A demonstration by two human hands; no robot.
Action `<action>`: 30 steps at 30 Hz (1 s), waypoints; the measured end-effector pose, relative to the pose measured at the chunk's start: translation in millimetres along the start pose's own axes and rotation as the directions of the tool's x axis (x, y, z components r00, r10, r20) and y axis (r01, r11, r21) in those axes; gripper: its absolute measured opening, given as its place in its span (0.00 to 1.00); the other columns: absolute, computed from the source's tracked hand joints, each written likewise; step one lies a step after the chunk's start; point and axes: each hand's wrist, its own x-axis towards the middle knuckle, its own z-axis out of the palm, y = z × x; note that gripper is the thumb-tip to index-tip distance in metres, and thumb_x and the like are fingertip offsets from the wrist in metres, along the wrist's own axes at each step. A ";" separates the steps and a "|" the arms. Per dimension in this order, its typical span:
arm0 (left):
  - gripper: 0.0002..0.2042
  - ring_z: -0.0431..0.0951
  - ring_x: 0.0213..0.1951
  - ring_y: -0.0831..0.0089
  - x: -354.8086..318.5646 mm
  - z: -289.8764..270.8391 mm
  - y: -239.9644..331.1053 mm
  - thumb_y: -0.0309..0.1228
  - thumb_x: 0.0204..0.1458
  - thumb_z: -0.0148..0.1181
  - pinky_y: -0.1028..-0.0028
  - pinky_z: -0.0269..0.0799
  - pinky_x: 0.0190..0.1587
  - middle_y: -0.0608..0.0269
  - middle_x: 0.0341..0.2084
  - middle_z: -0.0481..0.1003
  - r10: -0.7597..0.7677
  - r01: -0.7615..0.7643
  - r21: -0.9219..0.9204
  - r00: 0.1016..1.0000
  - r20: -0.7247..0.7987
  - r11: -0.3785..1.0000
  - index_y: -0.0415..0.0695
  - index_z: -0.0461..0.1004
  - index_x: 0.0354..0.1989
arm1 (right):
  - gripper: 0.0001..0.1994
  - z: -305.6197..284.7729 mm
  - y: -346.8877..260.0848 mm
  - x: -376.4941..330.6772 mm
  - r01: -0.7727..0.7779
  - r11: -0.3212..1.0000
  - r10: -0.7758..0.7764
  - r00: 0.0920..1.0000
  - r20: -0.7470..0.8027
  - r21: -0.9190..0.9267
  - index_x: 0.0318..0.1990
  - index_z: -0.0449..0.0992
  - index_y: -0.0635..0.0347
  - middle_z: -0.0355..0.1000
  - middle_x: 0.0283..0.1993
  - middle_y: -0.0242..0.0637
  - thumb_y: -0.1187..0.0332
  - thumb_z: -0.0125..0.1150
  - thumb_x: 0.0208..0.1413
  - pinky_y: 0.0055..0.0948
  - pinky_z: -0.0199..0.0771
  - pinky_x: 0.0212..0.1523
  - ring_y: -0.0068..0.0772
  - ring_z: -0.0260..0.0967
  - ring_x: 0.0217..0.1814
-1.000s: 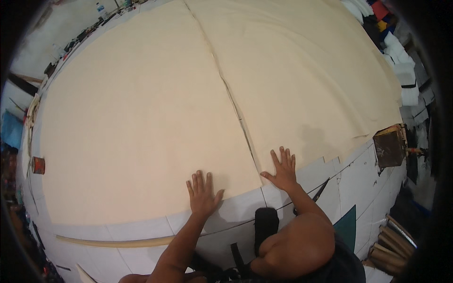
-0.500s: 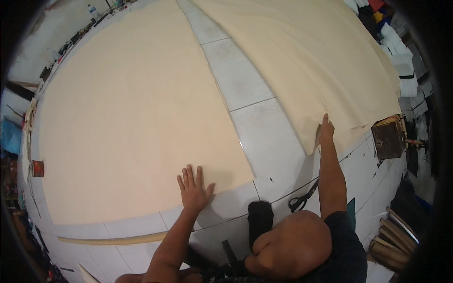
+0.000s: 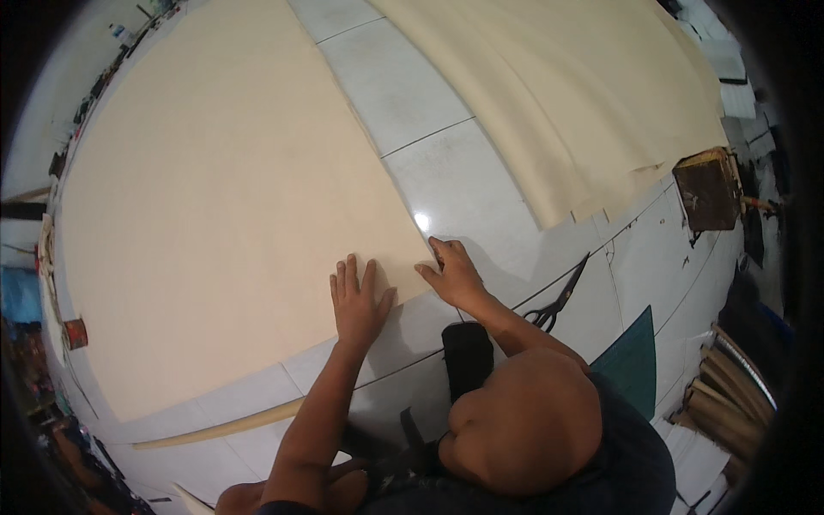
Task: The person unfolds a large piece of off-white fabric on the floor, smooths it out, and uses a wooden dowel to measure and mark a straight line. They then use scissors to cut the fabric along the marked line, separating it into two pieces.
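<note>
Downward head-worn fisheye view

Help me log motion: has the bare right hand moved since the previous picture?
Yes: against the white tiled floor, the right hand moved left, from the rumpled cream sheet to the flat cream sheet.

cream sheet (image 3: 215, 206) | large, thin, spread flat and smooth on white tiles (image 3: 390, 90) | 8 to 11 o'clock, one corner near centre | second cream sheet (image 3: 601, 94) | 12 to 2 o'clock, rippled, near edge notched, apart from first
</note>
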 end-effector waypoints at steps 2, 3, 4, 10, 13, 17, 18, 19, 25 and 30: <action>0.28 0.59 0.62 0.42 8.8 -1.5 0.2 0.39 0.47 0.66 0.49 0.58 0.61 0.40 0.59 0.62 0.020 -0.021 -0.038 1.000 -0.024 0.999 0.41 0.68 0.57 | 0.30 6.5 -6.1 2.8 -0.010 0.999 0.009 0.999 -0.031 -0.041 0.59 0.67 0.65 0.71 0.49 0.49 0.60 0.68 0.51 0.33 0.72 0.49 0.40 0.71 0.46; 0.28 0.62 0.60 0.43 12.1 -2.5 0.8 0.38 0.46 0.66 0.50 0.59 0.60 0.40 0.57 0.63 0.027 -0.028 -0.038 0.999 -0.016 0.999 0.40 0.68 0.56 | 0.31 6.0 -6.9 6.8 -0.046 0.997 0.042 0.997 0.062 0.054 0.59 0.66 0.66 0.71 0.50 0.50 0.60 0.68 0.50 0.33 0.71 0.49 0.42 0.71 0.47; 0.28 0.64 0.58 0.43 11.9 -3.8 3.0 0.38 0.46 0.67 0.51 0.61 0.58 0.40 0.56 0.64 0.027 -0.027 -0.040 1.000 -0.006 0.999 0.39 0.68 0.56 | 0.31 3.9 -7.1 9.9 -0.089 0.986 0.065 0.984 0.165 0.143 0.59 0.66 0.66 0.71 0.50 0.51 0.60 0.68 0.50 0.34 0.71 0.50 0.43 0.71 0.48; 0.25 0.68 0.51 0.45 25.6 -15.9 10.7 0.37 0.46 0.66 0.55 0.67 0.53 0.41 0.50 0.67 -0.015 0.018 -0.048 0.998 0.069 0.999 0.37 0.70 0.51 | 0.34 4.9 -17.5 6.1 -0.281 0.930 0.234 0.949 0.210 0.238 0.57 0.67 0.67 0.72 0.50 0.54 0.55 0.69 0.46 0.36 0.70 0.52 0.46 0.71 0.53; 0.23 0.68 0.50 0.46 35.6 -24.8 15.6 0.38 0.47 0.65 0.56 0.68 0.51 0.42 0.48 0.68 -0.094 0.103 -0.050 0.984 0.154 0.993 0.37 0.72 0.49 | 0.33 9.7 -18.7 6.7 -0.214 0.977 0.215 0.970 0.114 -0.021 0.53 0.68 0.67 0.72 0.48 0.52 0.52 0.70 0.44 0.37 0.70 0.52 0.47 0.71 0.50; 0.20 0.71 0.47 0.49 48.0 -28.9 13.0 0.40 0.49 0.64 0.58 0.70 0.49 0.45 0.43 0.71 -0.126 0.138 -0.049 0.971 0.203 0.989 0.37 0.74 0.45 | 0.33 4.7 -16.4 8.8 -0.061 0.991 0.068 0.996 0.056 -0.119 0.49 0.68 0.67 0.69 0.48 0.48 0.51 0.71 0.44 0.38 0.70 0.50 0.46 0.70 0.48; 0.20 0.72 0.46 0.50 51.2 -29.5 10.2 0.40 0.50 0.63 0.59 0.70 0.48 0.45 0.41 0.72 -0.142 0.167 -0.087 0.961 0.239 0.982 0.36 0.75 0.44 | 0.32 3.7 -17.0 8.3 -0.145 0.988 0.138 0.983 0.119 0.050 0.49 0.67 0.67 0.68 0.49 0.50 0.52 0.70 0.45 0.38 0.70 0.50 0.46 0.69 0.49; 0.20 0.73 0.45 0.50 56.3 -30.6 7.8 0.41 0.50 0.62 0.59 0.71 0.47 0.44 0.40 0.73 -0.156 0.195 -0.124 0.950 0.272 0.973 0.36 0.75 0.44 | 0.31 2.6 -18.5 9.3 -0.231 0.950 0.192 0.963 0.189 0.211 0.50 0.66 0.67 0.67 0.50 0.51 0.53 0.70 0.45 0.39 0.70 0.49 0.47 0.69 0.49; 0.24 0.76 0.35 0.53 78.5 -29.4 7.6 0.46 0.53 0.58 0.62 0.72 0.43 0.45 0.29 0.75 -0.208 0.385 -0.343 0.866 0.455 0.857 0.33 0.75 0.43 | 0.29 17.7 -15.8 4.3 -0.501 0.427 0.369 0.857 0.360 0.753 0.56 0.64 0.66 0.69 0.49 0.45 0.61 0.67 0.50 0.32 0.71 0.43 0.35 0.69 0.51; 0.30 0.78 0.35 0.62 95.6 -35.9 12.4 0.55 0.53 0.57 0.68 0.72 0.42 0.47 0.31 0.76 -0.307 0.642 -0.398 0.708 0.636 0.655 0.32 0.75 0.41 | 0.27 13.7 -19.3 -0.8 -0.451 0.550 0.202 0.888 0.412 0.703 0.54 0.67 0.69 0.68 0.50 0.45 0.62 0.67 0.50 0.32 0.72 0.43 0.35 0.70 0.50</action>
